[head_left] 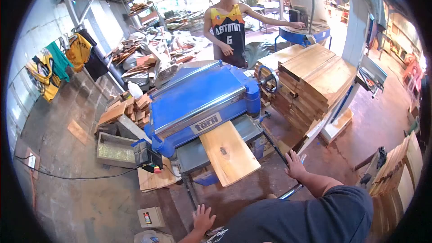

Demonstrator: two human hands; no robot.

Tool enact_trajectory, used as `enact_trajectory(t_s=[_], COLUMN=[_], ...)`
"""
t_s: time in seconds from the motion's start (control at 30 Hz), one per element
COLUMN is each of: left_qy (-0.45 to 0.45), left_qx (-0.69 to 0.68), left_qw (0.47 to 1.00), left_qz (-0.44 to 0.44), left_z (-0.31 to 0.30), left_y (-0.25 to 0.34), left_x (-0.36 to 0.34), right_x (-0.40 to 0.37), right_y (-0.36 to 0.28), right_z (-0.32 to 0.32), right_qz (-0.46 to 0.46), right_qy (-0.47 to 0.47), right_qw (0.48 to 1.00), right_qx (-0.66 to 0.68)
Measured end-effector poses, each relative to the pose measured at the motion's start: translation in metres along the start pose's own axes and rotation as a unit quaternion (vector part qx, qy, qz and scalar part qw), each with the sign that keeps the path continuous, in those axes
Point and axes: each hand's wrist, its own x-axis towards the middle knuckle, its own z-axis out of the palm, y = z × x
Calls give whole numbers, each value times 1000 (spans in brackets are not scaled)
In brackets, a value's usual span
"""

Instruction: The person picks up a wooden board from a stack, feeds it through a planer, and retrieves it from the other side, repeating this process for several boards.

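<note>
A wide wooden board (230,153) sticks out of the near side of a blue planer (198,96), with a dark knot in its face. Its near end hangs past the grey metal bed. My left hand (204,218) is low in the view, fingers spread, near the end of a dark rail, holding nothing. To the right of the board, my right hand (295,165) is raised with its fingers apart beside another dark rail, empty too. Neither hand touches the board.
Behind the planer stands a person (230,29) in a jersey, one hand at a blue round table (292,34). Stacked boards (317,69) rise at the right. A grey tray (116,149), a cable and wood scraps lie left; more boards (396,171) lean at far right.
</note>
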Motion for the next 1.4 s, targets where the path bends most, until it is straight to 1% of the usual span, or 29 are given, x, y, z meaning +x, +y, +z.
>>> enact_trajectory(t_s=[0.03,0.07,0.1,0.13,0.17,0.2,0.27,0.5,0.6,0.67,0.7,0.77,0.8,0.87,0.9,0.97,1.0,1.03,1.07,1.1,1.13,1.17,1.2,1.23,1.27,1.3,1.33,1.37,1.4], left_qy=[66,71,70,70,71,74,62,48,78,78,75,5,-8,39,30,72,69,64,61,60,40,19,18,-6,-29,-30,-32,-36,-40], left_qx=[-27,-9,-13,-11,-8,-9,11,4,50,-25,-23,83,87,31,32,-34,-29,-15,-2,1,-60,-121,-120,-155,-189,-187,-291,-392,-390], left_qw=[997,997,997,997,997,997,997,997,995,996,996,995,995,993,994,977,979,965,947,949,944,935,936,942,947,948,933,905,907], left_qz=[-42,-36,-34,-27,-20,-20,-38,-53,-31,-45,-42,-53,-37,-110,-99,-196,-190,-253,-314,-309,-322,-334,-331,-296,-259,-257,-211,-161,-157], left_z=[3,3,6,10,13,15,20,32,36,29,24,10,11,20,22,26,30,38,44,41,24,11,4,-3,-5,1,8,15,10], left_y=[3,3,1,-2,-5,-6,-7,-16,-17,-13,-8,1,0,-1,1,4,8,15,24,38,63,87,109,129,142,148,153,156,167], left_x=[6,5,6,3,2,5,3,3,4,5,7,8,5,12,13,20,28,37,43,50,63,76,86,95,100,105,112,118,126], right_x=[-6,-8,-12,-17,-18,-14,-13,-12,-15,-12,-7,-16,-12,-6,5,28,47,65,82,97,109,121,138,151,160,167,174,182,194], right_y=[7,15,19,21,27,35,42,39,47,54,54,53,51,39,65,51,61,72,82,92,103,117,137,155,166,175,184,190,195], right_z=[7,13,15,21,38,55,68,65,75,85,86,82,70,18,63,-18,-37,-56,-83,-113,-140,-161,-172,-179,-186,-192,-196,-196,-190], right_qz=[51,55,131,204,204,196,187,187,179,177,161,145,136,96,22,64,30,-4,7,17,34,50,84,118,121,169,216,222,243], right_qy=[-4,-3,-103,-202,-204,-182,-163,-162,-163,-160,-163,-194,-222,-198,-66,65,172,276,312,348,373,396,378,359,360,287,212,212,184], right_qw=[997,997,979,941,941,952,961,951,949,947,951,945,938,924,955,945,948,936,933,927,924,917,921,923,923,939,947,945,944], right_qx=[57,52,116,179,177,150,124,184,205,216,210,219,227,312,289,313,268,217,180,141,76,10,-31,-69,-68,-90,-111,-110,-125])
